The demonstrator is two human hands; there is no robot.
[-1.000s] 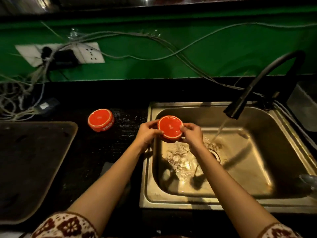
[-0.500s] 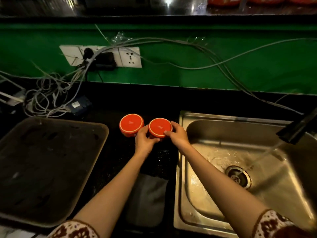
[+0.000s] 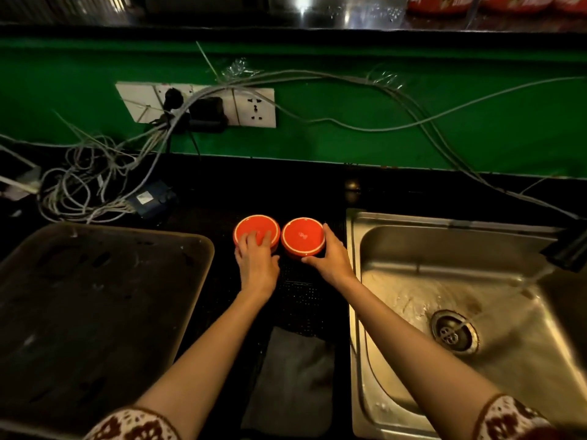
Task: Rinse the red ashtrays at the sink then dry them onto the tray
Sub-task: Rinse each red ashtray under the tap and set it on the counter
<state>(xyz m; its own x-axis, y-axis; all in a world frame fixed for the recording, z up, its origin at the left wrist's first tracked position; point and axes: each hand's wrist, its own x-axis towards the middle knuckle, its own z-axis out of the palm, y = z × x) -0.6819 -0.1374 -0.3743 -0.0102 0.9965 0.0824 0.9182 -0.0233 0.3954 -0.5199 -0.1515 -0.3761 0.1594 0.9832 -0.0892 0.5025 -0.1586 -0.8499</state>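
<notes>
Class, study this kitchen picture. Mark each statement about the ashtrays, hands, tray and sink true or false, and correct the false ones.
1. The left ashtray and the right ashtray stand on the counter, between the tray and the sink. True.
2. An ashtray lies on the tray. False: neither ashtray is on it.
3. Water runs from the faucet into the sink. True.
4. The right hand is inside the sink. False: it grips the right ashtray on the counter.
5. The left hand rests on the left ashtray. True.
</notes>
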